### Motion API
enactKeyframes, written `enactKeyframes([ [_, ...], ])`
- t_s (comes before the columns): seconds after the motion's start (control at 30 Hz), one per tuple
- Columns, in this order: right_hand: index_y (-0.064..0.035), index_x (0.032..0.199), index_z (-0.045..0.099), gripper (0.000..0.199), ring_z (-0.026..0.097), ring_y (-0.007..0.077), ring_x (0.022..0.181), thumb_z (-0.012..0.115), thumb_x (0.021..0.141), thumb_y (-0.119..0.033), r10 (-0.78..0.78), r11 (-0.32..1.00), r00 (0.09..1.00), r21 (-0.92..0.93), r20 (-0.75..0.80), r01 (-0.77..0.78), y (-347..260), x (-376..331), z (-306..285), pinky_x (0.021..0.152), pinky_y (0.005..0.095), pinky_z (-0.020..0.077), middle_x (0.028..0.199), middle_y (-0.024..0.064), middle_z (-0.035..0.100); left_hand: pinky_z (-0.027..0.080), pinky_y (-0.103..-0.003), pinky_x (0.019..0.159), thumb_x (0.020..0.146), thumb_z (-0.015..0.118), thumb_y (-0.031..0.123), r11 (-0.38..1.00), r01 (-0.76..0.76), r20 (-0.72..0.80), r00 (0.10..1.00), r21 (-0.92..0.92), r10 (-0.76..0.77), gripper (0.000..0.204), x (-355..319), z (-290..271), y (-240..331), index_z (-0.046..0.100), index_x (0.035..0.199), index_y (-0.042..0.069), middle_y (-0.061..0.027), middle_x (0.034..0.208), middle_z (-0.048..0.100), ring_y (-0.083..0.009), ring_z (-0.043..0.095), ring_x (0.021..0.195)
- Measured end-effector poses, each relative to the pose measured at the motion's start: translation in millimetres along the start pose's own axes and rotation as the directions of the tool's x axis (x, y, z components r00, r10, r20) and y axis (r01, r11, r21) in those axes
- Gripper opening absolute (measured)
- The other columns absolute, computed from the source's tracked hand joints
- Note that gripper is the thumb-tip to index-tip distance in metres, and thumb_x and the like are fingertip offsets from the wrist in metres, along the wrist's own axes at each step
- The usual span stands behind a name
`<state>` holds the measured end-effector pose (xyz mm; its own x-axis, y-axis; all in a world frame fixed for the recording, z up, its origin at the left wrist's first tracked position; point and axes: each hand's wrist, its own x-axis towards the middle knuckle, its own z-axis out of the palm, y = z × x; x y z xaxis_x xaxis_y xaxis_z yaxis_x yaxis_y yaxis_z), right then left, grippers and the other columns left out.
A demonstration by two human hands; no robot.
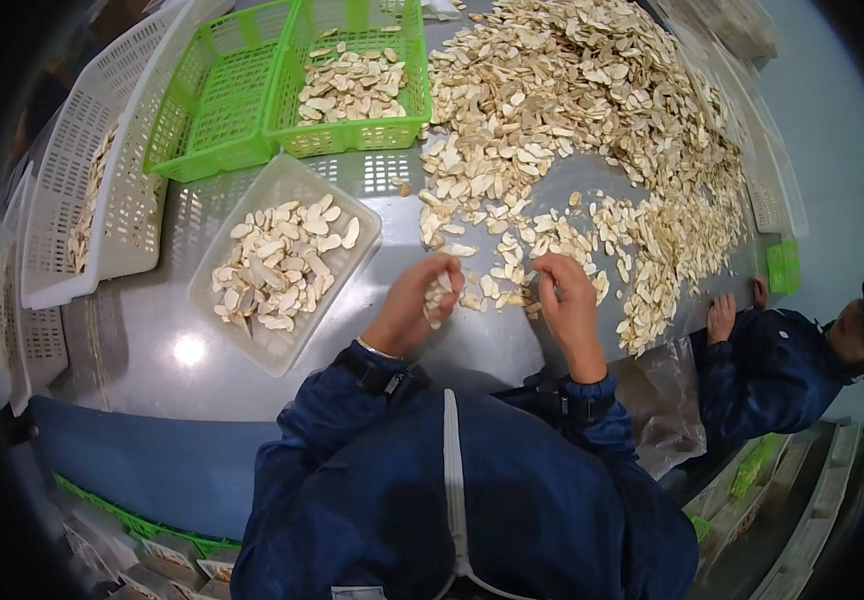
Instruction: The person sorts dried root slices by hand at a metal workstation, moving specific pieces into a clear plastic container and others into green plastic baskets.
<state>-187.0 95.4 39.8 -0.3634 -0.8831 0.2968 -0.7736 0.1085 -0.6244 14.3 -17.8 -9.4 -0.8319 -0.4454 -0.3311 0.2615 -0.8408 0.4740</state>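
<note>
Slices of something pale and dried lie heaped across the far right part of the grey surface, thinning toward its near edge where both hands work. The left hand is curled shut around a small bunch of slices, its grip closed on them just above the surface. The right hand sits just beside it, fingers bent down onto the loose slices at the heap's near fringe; its grip looks pinched on a piece, though I cannot tell for sure. A clear plastic tray, part filled with slices, stands to the left of the left hand, near the near edge. Two green baskets stand at the far edge, one holding slices, and white baskets line the left edge. At the right edge another person's hands rest by the heap.
</note>
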Motion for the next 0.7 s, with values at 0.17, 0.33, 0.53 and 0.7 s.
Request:
enactKeyframes([
  [0.17,-0.0037,0.098,0.064,0.02,0.06,0.0318,0.089,0.062,0.079,0.001,-0.171,0.984,0.974,0.078,0.146,0.162,-24,-12,25,0.077,0.0369,0.0494,0.096,0.0126,0.063,0.032,-0.018,0.041,0.099,0.042,0.025,0.98,-0.112,-0.096,0.991,-0.167,0.097,0.021,1,-5,9,0.053,0.096,0.007,-0.0028,0.079,0.056,-0.0071,0.045,0.056],
  [0.33,-0.0054,0.108,0.061,0.035,0.049,0.0333,0.108,0.071,0.075,-0.011,-0.236,0.97,0.938,0.001,0.253,0.244,-33,-4,29,0.09,0.0414,0.0435,0.114,0.0115,0.054,0.033,-0.018,0.042,0.099,0.042,0.026,0.987,-0.065,-0.087,0.995,-0.145,0.053,0.021,3,-8,3,0.052,0.098,0.007,-0.0027,0.08,0.056,-0.0077,0.045,0.057],
  [0.53,-0.0069,0.105,0.06,0.035,0.047,0.035,0.118,0.072,0.073,-0.013,-0.371,0.92,0.866,0.002,0.335,0.393,-31,-8,44,0.095,0.0443,0.0406,0.114,0.0113,0.053,0.033,-0.018,0.042,0.1,0.043,0.026,0.99,-0.07,-0.103,0.993,-0.125,0.058,0.021,5,-7,1,0.052,0.098,0.008,-0.0019,0.078,0.056,-0.0078,0.045,0.055],
  [0.7,-0.0057,0.092,0.057,0.025,0.048,0.033,0.118,0.07,0.072,-0.009,-0.478,0.862,0.826,-0.021,0.297,0.506,-28,-3,57,0.095,0.0442,0.0404,0.112,0.0101,0.055,0.033,-0.019,0.042,0.099,0.044,0.025,0.99,-0.076,-0.056,0.996,-0.119,0.07,0.02,4,-9,1,0.052,0.097,0.007,-0.0028,0.077,0.056,-0.0083,0.045,0.054],
])
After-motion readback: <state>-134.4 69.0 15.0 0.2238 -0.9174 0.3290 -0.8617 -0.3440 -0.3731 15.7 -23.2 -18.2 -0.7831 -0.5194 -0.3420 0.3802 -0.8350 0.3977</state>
